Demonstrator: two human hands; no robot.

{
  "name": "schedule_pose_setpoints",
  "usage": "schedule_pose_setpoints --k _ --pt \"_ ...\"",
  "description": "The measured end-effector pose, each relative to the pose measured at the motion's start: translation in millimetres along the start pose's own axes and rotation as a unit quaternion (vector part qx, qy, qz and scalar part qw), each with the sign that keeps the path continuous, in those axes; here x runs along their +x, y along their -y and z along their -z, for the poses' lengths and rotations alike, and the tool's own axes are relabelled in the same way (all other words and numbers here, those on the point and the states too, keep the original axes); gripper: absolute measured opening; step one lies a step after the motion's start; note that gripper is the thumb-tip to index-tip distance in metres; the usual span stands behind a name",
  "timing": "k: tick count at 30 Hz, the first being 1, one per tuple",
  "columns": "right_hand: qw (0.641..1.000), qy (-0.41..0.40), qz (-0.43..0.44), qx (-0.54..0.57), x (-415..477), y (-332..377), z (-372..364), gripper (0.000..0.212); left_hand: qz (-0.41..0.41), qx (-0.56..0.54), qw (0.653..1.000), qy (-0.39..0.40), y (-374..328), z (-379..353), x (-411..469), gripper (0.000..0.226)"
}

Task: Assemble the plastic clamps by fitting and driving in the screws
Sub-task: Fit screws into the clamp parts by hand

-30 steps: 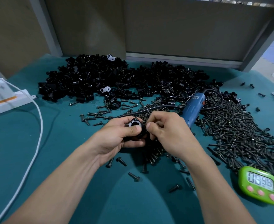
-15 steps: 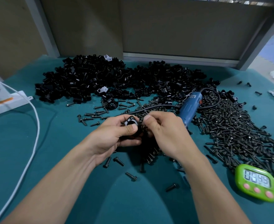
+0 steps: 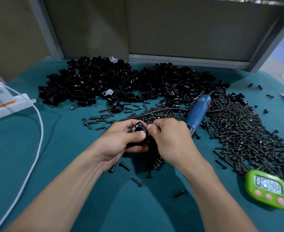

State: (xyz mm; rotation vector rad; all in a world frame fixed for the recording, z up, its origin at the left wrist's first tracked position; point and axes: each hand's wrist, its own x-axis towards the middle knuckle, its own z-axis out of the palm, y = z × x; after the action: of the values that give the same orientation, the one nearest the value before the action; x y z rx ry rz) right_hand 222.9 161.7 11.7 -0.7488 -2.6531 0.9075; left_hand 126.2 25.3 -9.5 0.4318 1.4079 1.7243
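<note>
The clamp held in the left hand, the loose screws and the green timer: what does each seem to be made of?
The clamp in the left hand: black plastic, by its moulded form and soft sheen. The screws: probably dark-coated metal, since they glint sharply. The timer: glossy green plastic case; its pink buttons may be rubber or plastic.

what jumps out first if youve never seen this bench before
A pile of black clamps fills the back of the teal table, with a heap of screws spilling down its right side. In the middle, the left hand grips one clamp while the right hand pinches at its side. A green timer sits front right.
</note>
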Motion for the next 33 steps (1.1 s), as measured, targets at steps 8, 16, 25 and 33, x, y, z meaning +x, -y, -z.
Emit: schedule_pose_setpoints --k 8,16,25,33 --pt "0.997 0.044 0.046 0.05 -0.3 -7.1 15.1 0.03 0.005 -0.019 1.0 0.004 -2.2 -1.8 1.0 0.031" --pt "0.999 0.044 0.028 -0.014 0.7 -3.6 3.2 0.044 0.001 0.011 1.0 0.001 1.8 1.0 -0.3 0.018" --pt "0.995 0.06 0.08 0.025 -3.1 -8.0 14.9 0.022 0.002 -0.006 1.0 0.014 0.5 0.1 -0.1 0.031" --pt "0.998 0.031 0.043 -0.013 0.9 -8.2 3.9 0.034 -0.028 0.047 0.998 -0.024 5.1 -2.2 5.9 0.021"
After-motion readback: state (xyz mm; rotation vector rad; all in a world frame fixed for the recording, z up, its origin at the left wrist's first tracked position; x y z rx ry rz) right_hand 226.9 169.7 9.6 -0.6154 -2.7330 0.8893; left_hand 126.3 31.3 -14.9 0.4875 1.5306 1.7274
